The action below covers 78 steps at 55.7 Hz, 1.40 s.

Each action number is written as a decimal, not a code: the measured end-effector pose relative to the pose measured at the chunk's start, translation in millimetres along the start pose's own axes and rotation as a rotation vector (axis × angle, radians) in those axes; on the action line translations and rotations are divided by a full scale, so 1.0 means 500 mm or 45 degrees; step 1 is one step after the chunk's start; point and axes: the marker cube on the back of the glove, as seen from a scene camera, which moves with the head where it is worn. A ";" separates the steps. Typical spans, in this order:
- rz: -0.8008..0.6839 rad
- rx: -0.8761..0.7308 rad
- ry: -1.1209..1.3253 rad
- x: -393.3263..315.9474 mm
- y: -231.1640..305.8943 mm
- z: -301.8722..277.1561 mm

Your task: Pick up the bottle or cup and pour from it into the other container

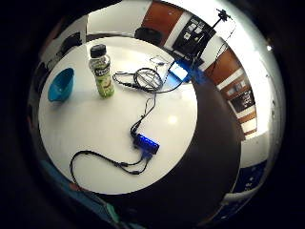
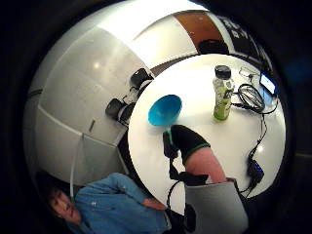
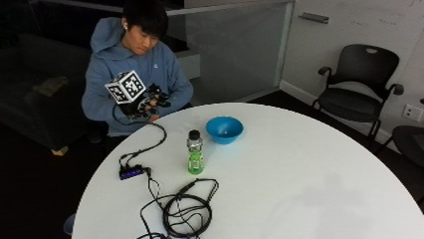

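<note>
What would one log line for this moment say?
gloved right hand: raised near chest, empty | bottle: upright, capped | blue bowl: beside bottle | pour: not begun

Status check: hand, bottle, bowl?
Gloved right hand raised off table, holding nothing. Bottle upright, capped, beside blue bowl. Cables lie near the bottle.

The bottle carries a green and white label, but none of its print can be read.

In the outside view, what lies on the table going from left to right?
Small black hub with blue lights → coiled black cable → green bottle with black cap → blue bowl.
</note>
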 end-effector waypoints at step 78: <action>0.224 -0.062 -1.188 0.159 -0.156 0.329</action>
